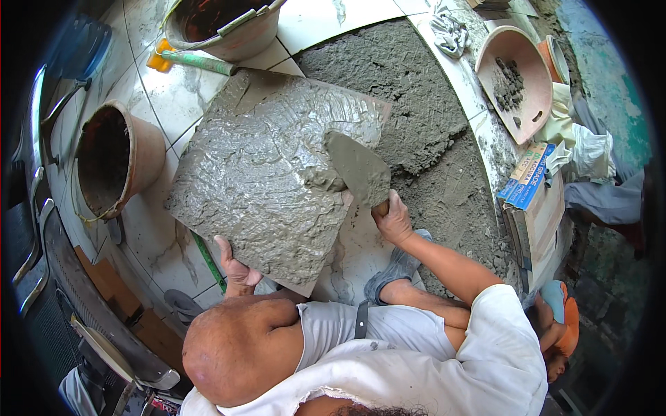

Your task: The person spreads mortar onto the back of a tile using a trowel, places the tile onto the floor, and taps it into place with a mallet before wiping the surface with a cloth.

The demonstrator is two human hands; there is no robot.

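A large square tile (345, 202) lies face down in front of me, its back spread with wet grey mortar (263, 166). My right hand (395, 220) is wrapped round the handle of a pointed trowel (361, 166). The trowel's mortar-coated blade lies over the tile's right part. At the tile's near left edge is my left hand (239, 269), thumb up beside the edge, the other fingers mostly hidden under it. Beyond and to the right of the tile spreads a rough bed of grey mortar (409, 90).
Buckets (142, 156) stand at left and far left, near a green-handled hammer with a yellow head (161, 57). At right are a pinkish scoop (538, 97) with mortar crumbs, a crumpled cloth (449, 33) and stacked tiles with a blue box (531, 177). Chairs (55, 236) line the left.
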